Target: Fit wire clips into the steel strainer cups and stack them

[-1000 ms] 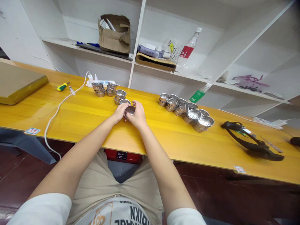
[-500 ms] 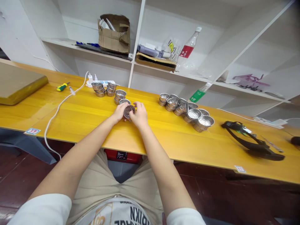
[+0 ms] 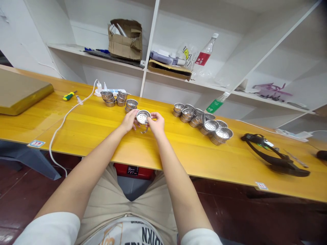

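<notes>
A perforated metal strainer basket (image 3: pixel 143 117) is held between my two hands in front of me, its open top and holed bottom facing up toward me. My left hand (image 3: pixel 129 121) closes on its left side, and my right hand (image 3: pixel 156 124) grips its right rim with thumb and fingers. A curved metal handle (image 3: pixel 144 130) hangs below the basket. Just behind my left hand stands a small stack of strainer baskets (image 3: pixel 131 104). Two more stacks, a left one (image 3: pixel 108 98) and a right one (image 3: pixel 122 97), stand farther back.
Several more strainer baskets (image 3: pixel 221 135) stand in rows to the right. A green-labelled bottle (image 3: pixel 215 105) leans behind them. Far right lies a black headset (image 3: pixel 276 154). On the left are a white cable (image 3: pixel 62 124), a screwdriver (image 3: pixel 68 96) and a cardboard box (image 3: pixel 22 90).
The strainer basket has moved slightly right and turned so that its inside faces up more. My right hand has shifted right to its rim, and the curved handle now shows below.
</notes>
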The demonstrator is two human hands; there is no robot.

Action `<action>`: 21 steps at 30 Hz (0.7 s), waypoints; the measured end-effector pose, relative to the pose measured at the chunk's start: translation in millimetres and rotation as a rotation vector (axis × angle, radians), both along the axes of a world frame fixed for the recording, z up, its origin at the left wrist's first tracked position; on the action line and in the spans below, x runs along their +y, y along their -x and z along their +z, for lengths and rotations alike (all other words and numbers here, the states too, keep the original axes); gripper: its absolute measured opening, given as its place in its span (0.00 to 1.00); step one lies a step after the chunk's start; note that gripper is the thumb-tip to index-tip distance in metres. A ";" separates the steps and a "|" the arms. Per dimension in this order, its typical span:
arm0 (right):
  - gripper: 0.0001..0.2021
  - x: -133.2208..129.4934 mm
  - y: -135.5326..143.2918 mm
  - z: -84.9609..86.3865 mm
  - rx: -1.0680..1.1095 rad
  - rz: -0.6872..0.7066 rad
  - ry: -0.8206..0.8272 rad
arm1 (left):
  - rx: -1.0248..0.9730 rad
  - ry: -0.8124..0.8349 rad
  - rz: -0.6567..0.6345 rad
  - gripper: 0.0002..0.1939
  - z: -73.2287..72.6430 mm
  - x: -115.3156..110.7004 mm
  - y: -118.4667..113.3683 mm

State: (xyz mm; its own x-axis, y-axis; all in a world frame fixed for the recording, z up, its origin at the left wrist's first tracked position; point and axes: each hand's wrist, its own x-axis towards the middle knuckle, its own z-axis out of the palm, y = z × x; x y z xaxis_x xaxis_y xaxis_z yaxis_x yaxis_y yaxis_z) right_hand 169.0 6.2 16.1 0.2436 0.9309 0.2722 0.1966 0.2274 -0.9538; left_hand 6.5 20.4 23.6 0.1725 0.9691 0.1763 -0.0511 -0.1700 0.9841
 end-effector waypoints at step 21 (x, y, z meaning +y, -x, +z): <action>0.03 -12.6 0.6 3.8 -0.554 -0.153 -0.251 | 0.403 -0.551 0.174 0.14 -0.7 -7.9 7.2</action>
State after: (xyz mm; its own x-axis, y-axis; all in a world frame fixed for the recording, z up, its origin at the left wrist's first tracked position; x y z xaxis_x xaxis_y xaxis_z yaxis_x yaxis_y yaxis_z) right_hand 168.4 -6.3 19.8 0.1294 0.7879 0.6020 0.6946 0.3612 -0.6221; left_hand -0.6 12.4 22.9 0.1779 0.7762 0.6049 0.3725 -0.6221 0.6887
